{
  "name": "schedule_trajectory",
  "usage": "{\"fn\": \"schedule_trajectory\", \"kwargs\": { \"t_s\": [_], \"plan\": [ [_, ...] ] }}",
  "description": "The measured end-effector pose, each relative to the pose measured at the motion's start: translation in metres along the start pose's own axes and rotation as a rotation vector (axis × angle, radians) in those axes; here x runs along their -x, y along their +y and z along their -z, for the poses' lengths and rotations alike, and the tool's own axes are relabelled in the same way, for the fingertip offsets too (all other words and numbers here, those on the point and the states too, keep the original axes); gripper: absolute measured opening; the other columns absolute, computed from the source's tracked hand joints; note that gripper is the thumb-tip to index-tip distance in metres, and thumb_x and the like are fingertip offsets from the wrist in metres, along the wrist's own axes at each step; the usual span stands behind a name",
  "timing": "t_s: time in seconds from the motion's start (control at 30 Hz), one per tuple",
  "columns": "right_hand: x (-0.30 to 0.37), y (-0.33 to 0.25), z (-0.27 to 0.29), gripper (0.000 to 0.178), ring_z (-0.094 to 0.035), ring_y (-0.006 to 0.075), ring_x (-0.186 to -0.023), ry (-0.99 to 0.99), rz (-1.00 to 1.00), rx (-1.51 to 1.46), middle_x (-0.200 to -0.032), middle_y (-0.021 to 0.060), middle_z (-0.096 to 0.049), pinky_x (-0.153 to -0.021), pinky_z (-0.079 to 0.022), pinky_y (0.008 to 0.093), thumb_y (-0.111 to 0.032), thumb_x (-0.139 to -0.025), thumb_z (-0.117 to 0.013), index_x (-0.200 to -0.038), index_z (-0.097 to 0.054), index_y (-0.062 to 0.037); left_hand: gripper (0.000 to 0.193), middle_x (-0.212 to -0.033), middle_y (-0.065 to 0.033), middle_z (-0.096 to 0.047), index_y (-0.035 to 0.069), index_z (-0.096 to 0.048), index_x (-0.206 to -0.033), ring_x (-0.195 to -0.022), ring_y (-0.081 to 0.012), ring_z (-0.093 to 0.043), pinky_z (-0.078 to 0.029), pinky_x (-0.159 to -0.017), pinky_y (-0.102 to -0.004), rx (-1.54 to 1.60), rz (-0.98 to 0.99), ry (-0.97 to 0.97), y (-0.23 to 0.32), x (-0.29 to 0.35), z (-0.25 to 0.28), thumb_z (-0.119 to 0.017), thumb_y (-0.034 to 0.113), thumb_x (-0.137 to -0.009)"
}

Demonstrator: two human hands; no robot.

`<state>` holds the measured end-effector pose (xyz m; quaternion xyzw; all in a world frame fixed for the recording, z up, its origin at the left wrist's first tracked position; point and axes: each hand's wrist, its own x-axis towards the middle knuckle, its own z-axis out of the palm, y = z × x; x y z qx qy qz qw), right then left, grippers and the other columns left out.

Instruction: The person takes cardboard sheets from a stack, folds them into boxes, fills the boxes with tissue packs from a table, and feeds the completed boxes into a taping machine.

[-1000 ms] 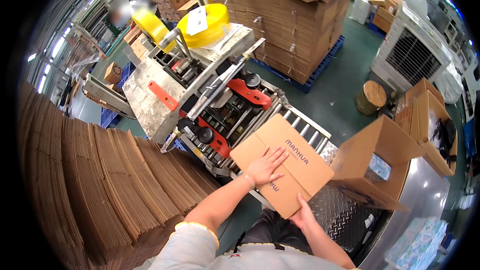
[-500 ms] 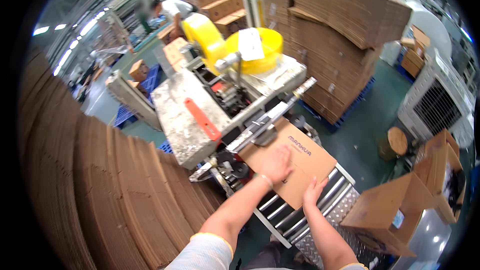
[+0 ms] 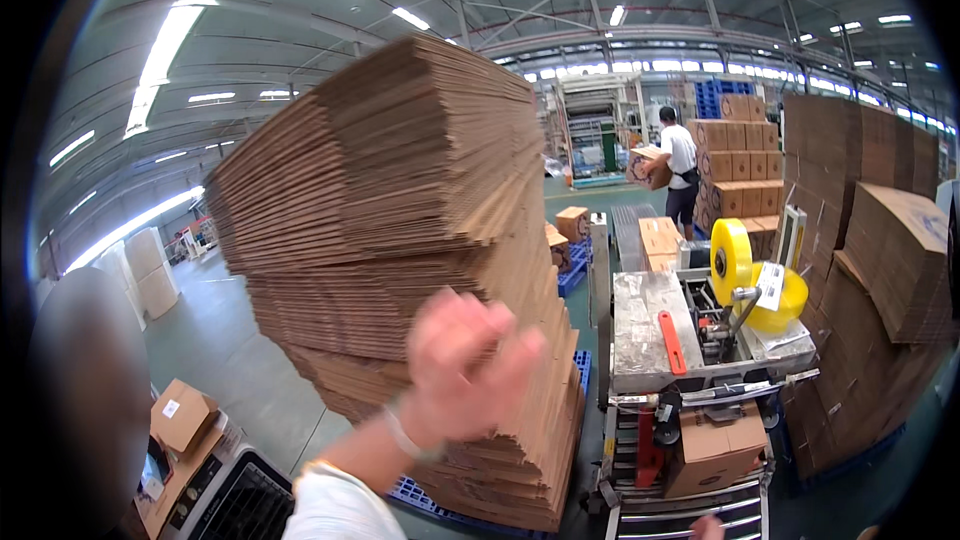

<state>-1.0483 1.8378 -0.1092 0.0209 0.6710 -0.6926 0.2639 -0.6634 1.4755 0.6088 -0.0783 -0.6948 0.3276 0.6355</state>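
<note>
My left hand (image 3: pixel 468 368) is raised in front of a tall stack of flat cardboard boxes (image 3: pixel 385 160). It is blurred, with fingers loosely bent and apart, and nothing shows in it. Whether it touches the stack I cannot tell. Only a bit of my right hand (image 3: pixel 707 528) shows at the lower edge, over the roller conveyor (image 3: pixel 690 522); its fingers are mostly out of sight. A closed carton (image 3: pixel 715 450) sits on the rollers at the mouth of the carton-sealing machine (image 3: pixel 640 290), apart from both hands.
Yellow tape rolls (image 3: pixel 732 262) top the machine, beside a red handle (image 3: pixel 671 342). More flat cardboard (image 3: pixel 830 360) stands at right. Farther back, a person (image 3: pixel 682 165) carries a carton by stacked boxes (image 3: pixel 740 165). A blue pallet (image 3: pixel 582 370) lies under the left stack.
My view has swung left and up. Both hands have left the carton, which now sits at the machine's mouth. My left hand has moved to the cardboard stack; my right is mostly out of view.
</note>
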Motion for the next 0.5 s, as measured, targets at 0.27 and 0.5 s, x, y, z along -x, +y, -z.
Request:
{"fn": "schedule_trajectory", "kwargs": {
  "t_s": [0.27, 0.5],
  "plan": [
    [0.246, 0.018, -0.127, 0.025, -0.071, 0.0229, -0.082, -0.407, -0.335, -0.012, -0.094, 0.0123, -0.074, -0.069, -0.056, 0.0346, -0.025, -0.094, -0.067, -0.107, -0.071, -0.0034, 0.053, -0.127, -0.0158, -0.067, 0.004, -0.065, -0.121, -0.124, -0.0337, -0.058, -0.047, -0.104, -0.0418, -0.037, -0.177, -0.352, -0.200, -0.201, 0.032, -0.051, -0.014, -0.073],
    [0.313, 0.028, -0.105, 0.027, -0.069, 0.0206, -0.074, -0.247, -0.158, 0.015, -0.095, 0.0141, -0.075, -0.063, -0.054, 0.0324, -0.025, -0.095, -0.067, -0.112, -0.071, -0.0037, 0.030, -0.105, -0.0146, -0.067, 0.006, -0.063, -0.104, -0.109, -0.0366, -0.063, -0.051, -0.091, -0.0471, 0.026, -0.010, -0.685, -0.208, -0.200, 0.043, -0.058, -0.006, -0.076]
  ]
}}
